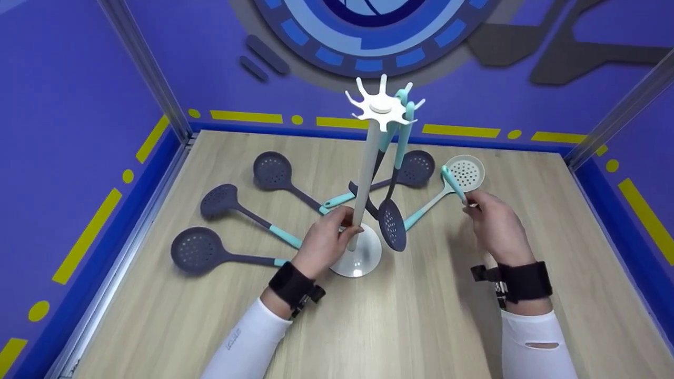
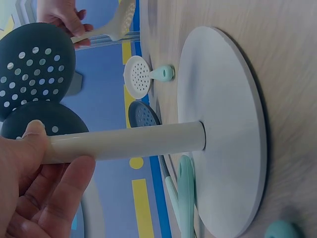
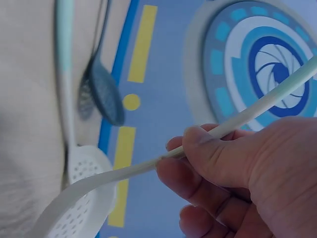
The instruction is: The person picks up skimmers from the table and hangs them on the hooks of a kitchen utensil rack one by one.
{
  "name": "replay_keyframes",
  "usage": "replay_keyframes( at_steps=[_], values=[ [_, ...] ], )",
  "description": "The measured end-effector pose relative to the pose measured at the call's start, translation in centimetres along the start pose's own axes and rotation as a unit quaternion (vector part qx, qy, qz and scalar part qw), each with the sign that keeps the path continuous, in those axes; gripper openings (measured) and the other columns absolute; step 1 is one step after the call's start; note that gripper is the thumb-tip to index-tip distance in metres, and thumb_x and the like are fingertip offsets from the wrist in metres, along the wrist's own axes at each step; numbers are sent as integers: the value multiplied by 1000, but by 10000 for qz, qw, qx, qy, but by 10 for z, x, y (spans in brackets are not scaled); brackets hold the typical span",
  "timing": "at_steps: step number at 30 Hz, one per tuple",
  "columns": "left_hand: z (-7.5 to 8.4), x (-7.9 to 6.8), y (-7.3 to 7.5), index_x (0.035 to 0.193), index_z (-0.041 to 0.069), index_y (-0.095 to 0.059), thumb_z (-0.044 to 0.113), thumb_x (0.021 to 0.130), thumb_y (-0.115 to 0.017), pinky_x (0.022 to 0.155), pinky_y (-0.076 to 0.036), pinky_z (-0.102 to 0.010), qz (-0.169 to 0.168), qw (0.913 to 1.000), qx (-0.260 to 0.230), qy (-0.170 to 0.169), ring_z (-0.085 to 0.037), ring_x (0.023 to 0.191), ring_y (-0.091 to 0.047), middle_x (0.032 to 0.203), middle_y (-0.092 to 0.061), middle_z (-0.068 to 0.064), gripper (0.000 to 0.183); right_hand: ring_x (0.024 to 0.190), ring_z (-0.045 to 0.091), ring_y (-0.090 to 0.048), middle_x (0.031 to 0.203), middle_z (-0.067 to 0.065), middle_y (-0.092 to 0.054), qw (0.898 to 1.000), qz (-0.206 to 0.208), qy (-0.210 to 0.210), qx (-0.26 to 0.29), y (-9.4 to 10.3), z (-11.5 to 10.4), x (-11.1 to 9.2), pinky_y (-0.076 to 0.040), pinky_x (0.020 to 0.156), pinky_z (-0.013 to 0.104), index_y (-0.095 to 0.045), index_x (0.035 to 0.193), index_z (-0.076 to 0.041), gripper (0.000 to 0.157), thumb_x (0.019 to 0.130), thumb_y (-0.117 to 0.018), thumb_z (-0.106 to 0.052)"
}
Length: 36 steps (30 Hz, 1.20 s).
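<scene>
A white utensil stand with a ring of hooks [image 1: 380, 105] stands on its round base [image 1: 368, 258]. My left hand [image 1: 327, 239] grips its pole [image 2: 129, 141] low down, thumb and fingers around it. Two dark skimmers with mint handles hang from the hooks on the right; one perforated head [image 1: 392, 225] faces me. My right hand [image 1: 497, 226] pinches the cream shaft [image 3: 131, 170] of a mint-handled skimmer, its handle [image 1: 453, 183] pointing up and away. In the left wrist view its cream head [image 2: 123, 20] shows small holes; in the head view the hand hides it.
Several dark skimmers lie left of the stand, including a round one [image 1: 197, 250], a tilted one [image 1: 219, 201] and a farther one [image 1: 272, 170]. Behind the stand lies another dark skimmer [image 1: 417, 167]. A cream skimmer [image 1: 466, 172] rests at the back right. Blue walls enclose the table.
</scene>
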<state>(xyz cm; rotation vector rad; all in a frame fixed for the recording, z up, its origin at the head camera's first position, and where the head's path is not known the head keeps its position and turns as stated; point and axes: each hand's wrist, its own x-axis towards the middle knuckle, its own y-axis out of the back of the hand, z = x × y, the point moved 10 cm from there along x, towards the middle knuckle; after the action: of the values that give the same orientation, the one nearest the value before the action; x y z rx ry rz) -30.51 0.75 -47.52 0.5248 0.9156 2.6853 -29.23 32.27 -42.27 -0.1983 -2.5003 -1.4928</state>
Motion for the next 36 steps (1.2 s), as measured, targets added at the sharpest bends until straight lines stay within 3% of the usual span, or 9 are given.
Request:
replay_keyframes(
  at_steps=[6, 12, 15, 24, 36],
  values=[
    [1, -1, 0, 120, 15, -63, 28, 103, -67, 84, -61, -30, -17, 10000, 54, -35, -15, 104, -71, 111, -72, -1, 22, 91, 29, -70, 103, 13, -73, 9970, 562, 497, 160, 22, -31, -7, -54, 73, 45, -67, 112, -6, 14, 100, -67, 1],
    [1, -1, 1, 119, 15, -63, 28, 103, -68, 84, -61, -32, -33, 10000, 39, -10, -15, 104, -71, 110, -73, -1, 22, 93, 22, -67, 106, 8, -72, 9950, 717, 583, 367, 43, -57, -15, -45, 71, 17, -68, 119, -8, 19, 101, -69, -5],
    [1, 0, 1, 120, 16, -63, 28, 103, -67, 84, -61, -32, -18, 10000, 24, -14, -14, 102, -71, 109, -73, 0, 21, 92, 18, -63, 106, 7, -71, 9929, 845, 692, 481, 54, -72, -20, -40, 68, 10, -68, 122, -9, 21, 101, -69, -7],
    [1, 0, 0, 121, 15, -64, 28, 103, -67, 84, -61, -29, -49, 10000, 4, -56, -13, 102, -71, 109, -73, 0, 22, 88, 5, -56, 102, 2, -71, 9811, 1392, 949, 954, 76, -98, -36, -41, 71, 11, -72, 126, -12, 25, 102, -69, -9],
    [1, 0, 1, 125, 16, -69, 28, 105, -66, 88, -61, -33, -292, 9995, 133, -10, -14, 108, -71, 118, -74, -1, 24, 85, 6, -54, 97, 1, -69, 9717, 1632, 1380, 1007, 75, -117, -44, -39, 69, 14, -73, 126, -14, 27, 100, -71, -7]
  ],
)
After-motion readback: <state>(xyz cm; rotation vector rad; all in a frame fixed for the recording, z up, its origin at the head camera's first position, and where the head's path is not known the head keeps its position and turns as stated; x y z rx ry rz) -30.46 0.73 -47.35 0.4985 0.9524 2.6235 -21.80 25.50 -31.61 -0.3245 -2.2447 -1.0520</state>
